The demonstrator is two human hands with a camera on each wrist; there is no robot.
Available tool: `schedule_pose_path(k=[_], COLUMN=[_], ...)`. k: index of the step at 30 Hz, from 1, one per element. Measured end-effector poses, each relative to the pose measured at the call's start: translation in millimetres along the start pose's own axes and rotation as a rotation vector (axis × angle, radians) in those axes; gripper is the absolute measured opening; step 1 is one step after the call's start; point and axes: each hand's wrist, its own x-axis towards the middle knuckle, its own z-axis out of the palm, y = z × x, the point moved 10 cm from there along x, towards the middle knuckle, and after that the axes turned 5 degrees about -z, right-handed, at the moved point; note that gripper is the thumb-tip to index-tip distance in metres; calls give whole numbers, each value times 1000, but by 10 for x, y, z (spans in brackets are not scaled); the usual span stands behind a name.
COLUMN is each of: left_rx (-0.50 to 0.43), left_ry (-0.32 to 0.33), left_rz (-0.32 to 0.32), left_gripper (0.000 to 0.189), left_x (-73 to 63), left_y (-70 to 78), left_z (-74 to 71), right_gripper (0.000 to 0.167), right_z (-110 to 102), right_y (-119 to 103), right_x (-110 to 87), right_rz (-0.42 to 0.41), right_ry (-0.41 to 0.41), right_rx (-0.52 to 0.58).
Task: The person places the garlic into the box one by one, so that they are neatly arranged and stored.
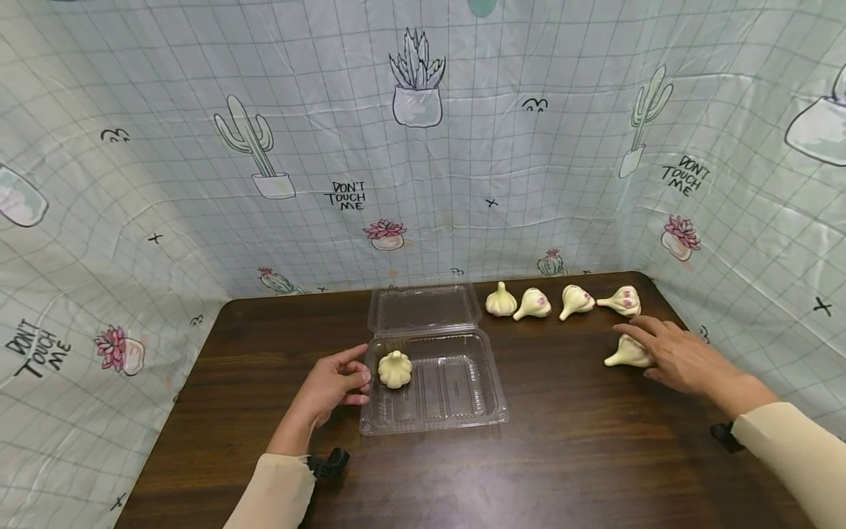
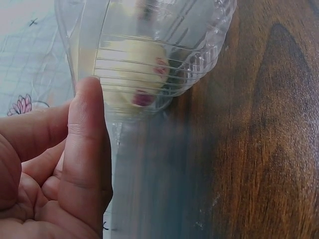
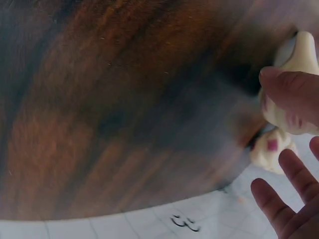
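Observation:
My left hand (image 1: 333, 382) is at the left side of a clear plastic clamshell container (image 1: 439, 420), thumb and a finger pinching its rim. One pale garlic bulb (image 1: 394, 369) sits inside at the left; through the plastic in the left wrist view the bulb (image 2: 132, 69) shows purple patches. On the right, my right hand (image 1: 681, 356) reaches over another garlic bulb (image 1: 628, 353), stem pointing left. In the right wrist view the thumb overlaps that bulb (image 3: 301, 62), while the other fingers are spread apart. The far side of this bulb is hidden.
Several more garlic bulbs (image 1: 534, 303) lie in a row along the back of the dark wooden table (image 1: 568, 455). The container's lid (image 1: 426, 308) lies folded back toward the wall. A cactus-print curtain (image 1: 423, 169) borders the table at the back and sides.

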Motion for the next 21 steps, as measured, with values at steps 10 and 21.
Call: schedule_pose_path(k=[10,21], left_rx=[-2,5], left_ry=[4,2], left_rz=[7,12], left_gripper=[63,63], left_x=[10,3], left_y=[-11,-11], left_z=[-7,2], right_gripper=[91,77], right_z=[188,210], right_y=[152,125], right_x=[-57,-11], right_rz=[121,139], right_ry=[-88,-37], right_rx=[157,197])
